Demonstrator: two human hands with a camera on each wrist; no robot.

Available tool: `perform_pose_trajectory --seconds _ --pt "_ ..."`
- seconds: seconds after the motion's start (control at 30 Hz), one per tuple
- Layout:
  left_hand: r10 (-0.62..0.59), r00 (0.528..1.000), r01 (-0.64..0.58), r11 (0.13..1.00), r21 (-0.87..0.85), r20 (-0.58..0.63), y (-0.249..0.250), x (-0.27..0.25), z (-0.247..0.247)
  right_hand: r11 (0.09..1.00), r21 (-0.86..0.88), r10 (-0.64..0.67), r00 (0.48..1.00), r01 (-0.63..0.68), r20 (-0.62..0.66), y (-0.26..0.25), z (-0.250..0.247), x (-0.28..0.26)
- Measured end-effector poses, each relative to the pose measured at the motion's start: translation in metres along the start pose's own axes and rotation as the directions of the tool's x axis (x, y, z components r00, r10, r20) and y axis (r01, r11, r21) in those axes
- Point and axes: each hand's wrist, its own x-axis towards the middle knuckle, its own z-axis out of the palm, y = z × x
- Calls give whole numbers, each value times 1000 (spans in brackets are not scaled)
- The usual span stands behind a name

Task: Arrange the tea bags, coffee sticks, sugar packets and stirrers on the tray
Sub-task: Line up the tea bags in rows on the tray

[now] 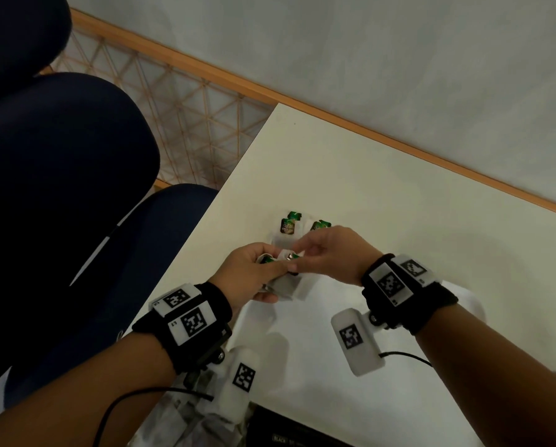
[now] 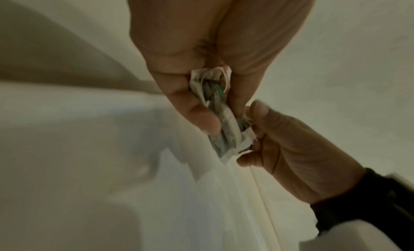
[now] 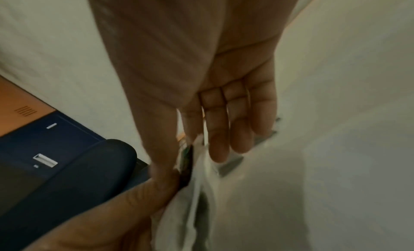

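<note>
Left hand (image 1: 249, 274) was curled round a small bunch of tea bags (image 1: 281, 269), thumb on one side, fingers on the other; in the left wrist view the same bunch (image 2: 220, 116) sat clamped between thumb and fingers, crumpled white paper with a bit of green showing. Right hand (image 1: 329, 253) was at the top of that bunch, thumb and forefinger pinching one bag's green tag end; the other three fingers (image 3: 237, 127) were straight and loose in the right wrist view, holding nothing. Both hands met above the near-left part of the white table (image 1: 399, 221), just off the surface, wrists apart. Blur in both wrist views, so couldn't tell how many bags were in the bunch. Just beyond the hands, three more tea bags (image 1: 299, 227) with green-and-gold tags lay flat on the table, close together, partly hidden by the right hand's knuckles. White tray (image 1: 263, 317): only a bare rim and pale surface showed, under and behind the wrists, near the table's front edge; none of the bags in view lay on it. A dark box (image 1: 289, 430) with white lettering sat at the bottom edge, contents not readable. Dark blue chair (image 1: 60, 162) stood left of the table, a wood-trimmed wall (image 1: 399, 75) behind it.
</note>
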Motion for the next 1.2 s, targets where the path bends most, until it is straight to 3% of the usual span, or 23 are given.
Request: perform_pose_trajectory --seconds 0.13,0.27,0.5,0.7,0.87,1.07,1.2 --pt "5 999 -3 999 -39 48 2 -3 5 984 166 70 997 -66 -17 9 -1 -8" --pt "-3 991 4 1000 -7 133 2 -7 7 956 289 75 995 -53 -65 15 -4 -14" --pt "-21 996 21 1000 3 91 -4 -7 2 896 443 91 977 4 -195 17 -14 -16" --pt "-10 998 12 999 -44 67 -3 -6 2 925 380 23 997 6 -70 5 -12 -21" --pt "40 993 -44 999 31 111 -3 -6 3 898 439 -14 1000 20 -19 -2 -17 -26" --pt "36 992 -42 998 45 120 -2 -9 3 892 450 4 996 37 -89 6 -21 -24" --pt "48 998 -50 999 23 49 -3 -8 -2 885 457 24 970 92 -243 17 -23 -20"
